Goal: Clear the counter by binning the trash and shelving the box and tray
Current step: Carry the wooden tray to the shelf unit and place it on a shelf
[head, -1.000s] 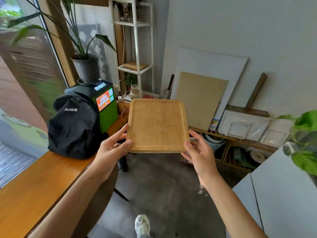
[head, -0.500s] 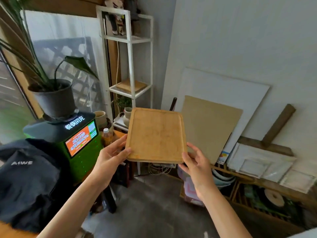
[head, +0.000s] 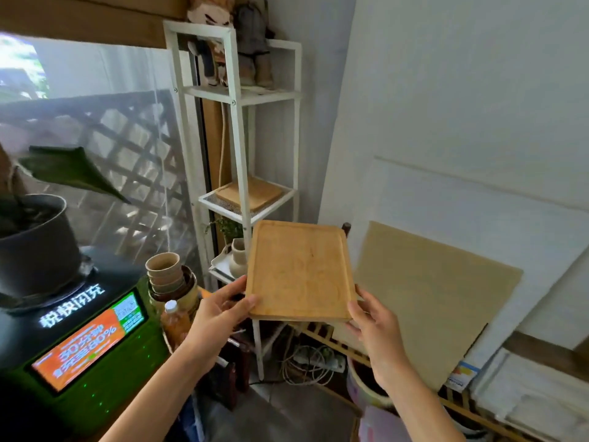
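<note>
I hold a flat wooden tray (head: 299, 269) level in the air with both hands. My left hand (head: 220, 311) grips its near left corner and my right hand (head: 371, 323) grips its near right corner. The tray hovers just in front of a tall white metal shelf unit (head: 237, 129), below and to the right of its mesh middle shelf (head: 223, 207). A similar wooden board (head: 255, 193) lies on that middle shelf. No box or trash is in view.
Figurines (head: 229, 43) stand on the top shelf. A green kiosk with an orange screen (head: 86, 342), a potted plant (head: 32, 244), stacked paper cups (head: 165, 272) and a bottle (head: 173, 323) sit at left. Boards (head: 436, 298) lean on the right wall above a low wooden rack (head: 338, 346).
I have moved closer to the white shelf unit with the tray held in both hands. The black backpack and counter have left the view; the shelf now looms larger ahead.
</note>
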